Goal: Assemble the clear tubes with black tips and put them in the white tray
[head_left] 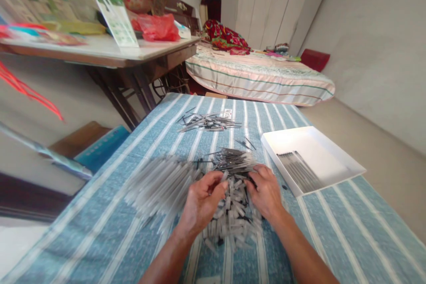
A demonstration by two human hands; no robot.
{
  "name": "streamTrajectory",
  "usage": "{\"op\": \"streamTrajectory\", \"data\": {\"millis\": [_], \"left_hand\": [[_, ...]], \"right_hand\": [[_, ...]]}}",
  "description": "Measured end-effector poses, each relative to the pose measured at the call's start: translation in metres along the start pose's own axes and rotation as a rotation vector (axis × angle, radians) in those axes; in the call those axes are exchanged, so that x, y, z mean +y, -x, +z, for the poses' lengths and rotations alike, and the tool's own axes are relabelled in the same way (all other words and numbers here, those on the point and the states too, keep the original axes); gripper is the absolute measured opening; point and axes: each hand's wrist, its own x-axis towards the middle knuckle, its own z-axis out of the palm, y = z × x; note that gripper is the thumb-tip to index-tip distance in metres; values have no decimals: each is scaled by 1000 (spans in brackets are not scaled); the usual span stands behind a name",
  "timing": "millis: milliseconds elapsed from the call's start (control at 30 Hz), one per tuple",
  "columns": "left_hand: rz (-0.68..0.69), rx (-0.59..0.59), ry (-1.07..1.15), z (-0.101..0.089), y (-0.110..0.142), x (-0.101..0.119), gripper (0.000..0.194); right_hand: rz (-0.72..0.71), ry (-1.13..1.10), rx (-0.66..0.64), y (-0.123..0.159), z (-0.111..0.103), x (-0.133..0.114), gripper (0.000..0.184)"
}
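Observation:
My left hand [203, 202] is curled in a pinch over a heap of small clear plastic caps [234, 219], with one pale piece between thumb and fingers. My right hand [266, 191] rests knuckles up on the same heap, fingers bent at the edge of a bundle of thin dark rods [233, 159]. What its fingers hold is hidden. To the left lies a wide pile of long clear tubes [159, 184], smeared by motion. All of it sits on a blue and white striped cloth [349, 230].
A white shallow tray [333, 151] with a row of dark rods stands at the right. Another small pile of rods [208, 122] lies farther back. A cluttered desk [100, 49] is at the left, a bed [259, 75] beyond.

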Motion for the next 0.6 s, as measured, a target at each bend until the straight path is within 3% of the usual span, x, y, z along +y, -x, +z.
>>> {"op": "streamTrajectory", "data": {"millis": [200, 300, 500, 600], "left_hand": [[143, 10, -159, -6, -4, -5, 16], [226, -5, -243, -7, -5, -5, 16], [295, -16, -363, -9, -6, -6, 17], [314, -43, -396, -9, -6, -8, 16]], "right_hand": [[36, -145, 40, -3, 7, 0, 17], [86, -294, 64, 1, -8, 3, 16], [423, -501, 43, 13, -45, 18, 22], [499, -605, 37, 19, -54, 28, 23]]}}
